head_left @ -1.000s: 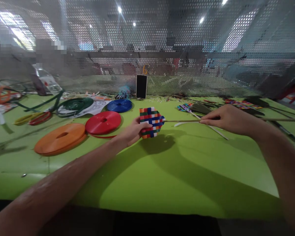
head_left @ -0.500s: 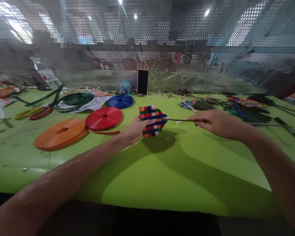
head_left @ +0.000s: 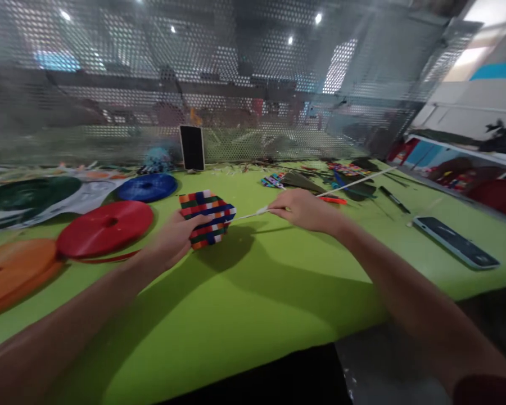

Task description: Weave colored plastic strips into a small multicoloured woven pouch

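Observation:
My left hand (head_left: 172, 239) is closed on a woven piece (head_left: 208, 211) of red, blue, white, green and orange strips, thumb on top. The piece is held up over the green table (head_left: 244, 315) and comes to a point on its right side. My right hand (head_left: 306, 209) pinches a thin pale stick (head_left: 358, 182). One end of the stick reaches the woven point; whether it goes inside is hard to see. Its other end slants away to the upper right, past the hand.
Rolls of orange (head_left: 21, 270), red (head_left: 109, 222), blue (head_left: 147, 185) and green strip (head_left: 29, 194) lie left. A small black board (head_left: 192, 147) stands at the back before a perforated metal screen (head_left: 244, 67). To the right are a phone (head_left: 455, 242), a pen (head_left: 394, 198) and dark leaf-shaped pieces (head_left: 303, 181).
My view has turned to the right, bringing the phone into sight. My right hand has moved closer to the woven piece, and the stick in it now slants upward. My left hand keeps its hold.

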Demonstrator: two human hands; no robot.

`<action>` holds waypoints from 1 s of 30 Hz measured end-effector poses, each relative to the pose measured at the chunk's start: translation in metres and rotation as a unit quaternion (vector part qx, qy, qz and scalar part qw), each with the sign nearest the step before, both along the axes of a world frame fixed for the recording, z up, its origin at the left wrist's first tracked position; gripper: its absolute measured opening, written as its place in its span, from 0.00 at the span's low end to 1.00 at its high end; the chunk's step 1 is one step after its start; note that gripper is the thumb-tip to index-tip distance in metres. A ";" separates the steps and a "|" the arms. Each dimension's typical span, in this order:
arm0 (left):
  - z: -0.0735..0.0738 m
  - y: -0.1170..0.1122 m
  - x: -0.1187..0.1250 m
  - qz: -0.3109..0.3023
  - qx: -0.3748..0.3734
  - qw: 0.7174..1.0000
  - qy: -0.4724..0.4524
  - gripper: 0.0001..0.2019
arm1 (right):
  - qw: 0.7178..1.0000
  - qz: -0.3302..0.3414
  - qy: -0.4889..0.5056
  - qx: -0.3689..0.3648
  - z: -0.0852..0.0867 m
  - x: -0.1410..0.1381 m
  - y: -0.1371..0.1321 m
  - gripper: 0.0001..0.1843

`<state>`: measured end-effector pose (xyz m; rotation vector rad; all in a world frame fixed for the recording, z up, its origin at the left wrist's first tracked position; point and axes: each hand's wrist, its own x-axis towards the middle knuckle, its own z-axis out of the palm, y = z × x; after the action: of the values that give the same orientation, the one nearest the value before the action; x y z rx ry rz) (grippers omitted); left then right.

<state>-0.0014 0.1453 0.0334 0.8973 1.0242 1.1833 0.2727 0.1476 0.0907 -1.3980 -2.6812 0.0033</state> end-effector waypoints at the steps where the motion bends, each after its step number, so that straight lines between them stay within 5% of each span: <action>1: -0.001 0.001 -0.001 -0.001 0.003 1.000 0.001 0.19 | 1.000 -0.003 -0.002 -0.001 0.000 -0.001 -0.001 0.18; 11: -0.003 0.006 -0.005 0.015 0.012 1.000 0.014 0.16 | 0.998 -0.054 0.012 0.037 0.001 0.008 0.003 0.16; 20: 0.002 0.003 -0.004 -0.008 0.026 1.000 0.016 0.20 | 0.984 -0.053 0.156 0.067 0.012 0.013 0.002 0.22; 24: 0.006 -0.001 -0.002 -0.020 0.021 0.999 0.027 0.22 | 0.940 -0.080 0.330 0.046 0.036 0.015 -0.001 0.15; 30: -0.001 0.003 -0.002 -0.017 0.017 1.000 0.012 0.19 | 0.823 -0.106 0.558 -0.031 0.105 0.013 0.007 0.13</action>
<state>-0.0036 0.1484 0.0320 0.9536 1.0064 1.1668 0.2860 0.1550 0.1960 -1.1337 -1.5444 0.6676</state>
